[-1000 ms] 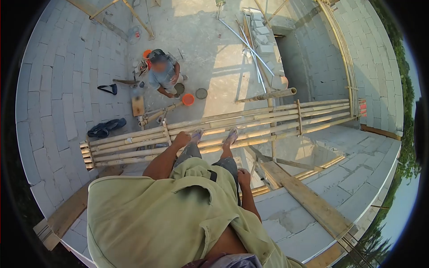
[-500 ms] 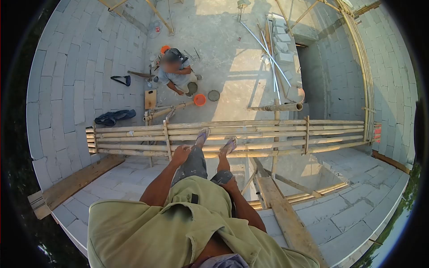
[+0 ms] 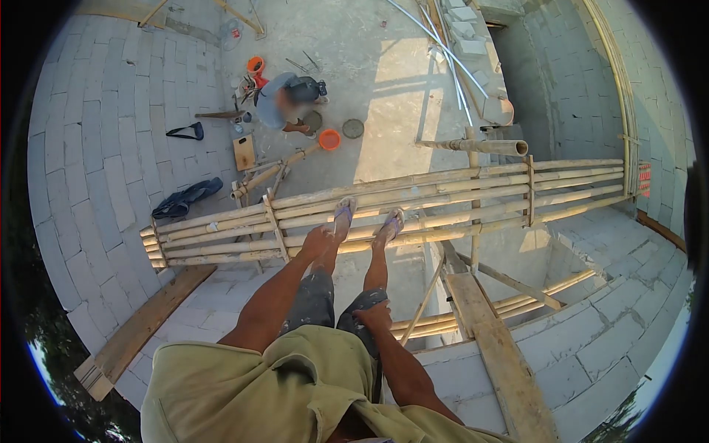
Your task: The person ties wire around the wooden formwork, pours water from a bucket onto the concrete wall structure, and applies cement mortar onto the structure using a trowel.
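Note:
My left hand (image 3: 317,242) reaches down beside my left shin, above the bamboo poles (image 3: 436,199). Its fingers look bent together; whatever they may hold is too small to make out. On the right knee of my dark, stained shorts (image 3: 354,306) rests my right hand (image 3: 376,316), with its fingers laid over the cloth. Both my feet, in sandals (image 3: 391,225), stand on the row of lashed bamboo poles.
Below, another person (image 3: 284,100) bends beside an orange bucket (image 3: 329,139) and a dark round container (image 3: 353,128). A wooden plank (image 3: 495,347) slants across the block wall (image 3: 602,354) at right. Dark cloth (image 3: 188,198) lies at left. Long pipes (image 3: 450,55) lie near pale blocks.
My view has tilted and shifted down. My left arm stretches further forward along my shin. My right hand stays at the knee. The person below has bent lower towards the containers.

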{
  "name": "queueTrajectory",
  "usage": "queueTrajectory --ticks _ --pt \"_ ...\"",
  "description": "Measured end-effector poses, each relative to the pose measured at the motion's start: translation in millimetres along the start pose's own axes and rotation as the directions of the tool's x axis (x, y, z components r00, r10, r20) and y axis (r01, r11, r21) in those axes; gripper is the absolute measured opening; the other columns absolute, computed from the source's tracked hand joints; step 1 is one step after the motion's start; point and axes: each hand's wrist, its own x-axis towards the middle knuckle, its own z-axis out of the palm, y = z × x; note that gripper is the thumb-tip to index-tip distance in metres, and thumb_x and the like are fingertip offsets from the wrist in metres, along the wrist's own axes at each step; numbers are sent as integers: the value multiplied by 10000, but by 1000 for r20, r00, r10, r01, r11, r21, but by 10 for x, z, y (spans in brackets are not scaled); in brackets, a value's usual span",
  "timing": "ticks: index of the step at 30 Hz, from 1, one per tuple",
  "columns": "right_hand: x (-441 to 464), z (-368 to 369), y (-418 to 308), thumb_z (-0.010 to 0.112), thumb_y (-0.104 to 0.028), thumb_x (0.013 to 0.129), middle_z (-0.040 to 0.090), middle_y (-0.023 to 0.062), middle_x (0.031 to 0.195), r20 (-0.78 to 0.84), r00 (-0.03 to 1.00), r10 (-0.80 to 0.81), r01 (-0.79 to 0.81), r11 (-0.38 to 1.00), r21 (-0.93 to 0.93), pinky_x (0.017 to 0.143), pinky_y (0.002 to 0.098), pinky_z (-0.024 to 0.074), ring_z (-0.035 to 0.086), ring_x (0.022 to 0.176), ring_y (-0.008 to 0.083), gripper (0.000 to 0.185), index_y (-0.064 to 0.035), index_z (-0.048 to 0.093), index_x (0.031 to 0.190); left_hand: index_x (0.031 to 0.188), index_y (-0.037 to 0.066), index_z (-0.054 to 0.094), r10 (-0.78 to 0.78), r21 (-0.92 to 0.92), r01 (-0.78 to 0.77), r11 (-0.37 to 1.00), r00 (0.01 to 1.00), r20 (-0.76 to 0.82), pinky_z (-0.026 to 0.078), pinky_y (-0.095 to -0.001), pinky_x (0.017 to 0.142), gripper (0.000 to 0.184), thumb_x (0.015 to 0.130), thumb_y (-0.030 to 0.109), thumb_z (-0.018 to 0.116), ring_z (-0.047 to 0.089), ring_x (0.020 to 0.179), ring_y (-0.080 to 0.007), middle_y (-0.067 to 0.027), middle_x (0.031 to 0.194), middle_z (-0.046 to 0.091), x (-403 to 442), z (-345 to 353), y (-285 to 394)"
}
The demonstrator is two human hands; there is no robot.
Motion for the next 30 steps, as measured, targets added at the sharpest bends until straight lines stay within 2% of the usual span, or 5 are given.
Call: queueTrajectory --ticks 6,12,17,28,30 --pt "274 289 -188 891 -484 658 508 242 1417 -44 993 110 -109 993 41 1012 511 534 612 1242 402 1292 76 152 1558 1218 -20 673 29 86 -35 996 998 62 560 -391 800 435 895 270 698 737 842 -257 -182 964 745 744 113 -457" --pt "422 501 -175 895 -468 648 529 235 1359 -114 990 78 -73 996 44 983 485 553 632 1199 389 1222 96 223 1499 1202 -26 677 23 158 -31 987 998 53 542 -414 905 417 889 249 709 713 1033 -339 -236 1081 733 1066 219 -644" --pt "412 526 -183 891 -489 654 534 226 1343 -108 989 97 -93 995 44 999 454 552 626 1208 380 1160 79 285 1464 1197 -16 683 -16 119 6 993 997 80 538 -416 918 421 882 261 719 708 1048 -338 -233 1084 730 1174 391 -718" --pt "452 622 -146 896 -455 649 503 233 1353 -120 988 98 -94 995 39 1014 450 545 614 1214 384 1137 81 291 1449 1113 29 698 6 114 -12 993 999 54 533 -496 922 348 854 253 631 672 1043 -445 -256 1099 714 1412 803 -784" --pt "464 643 -126 895 -449 649 507 233 1344 -119 988 97 -92 995 41 1014 454 544 612 1214 383 1128 81 294 1443 1151 12 695 4 126 -13 992 997 71 540 -466 895 382 864 262 661 696 1013 -395 -240 1078 724 1501 818 -795"
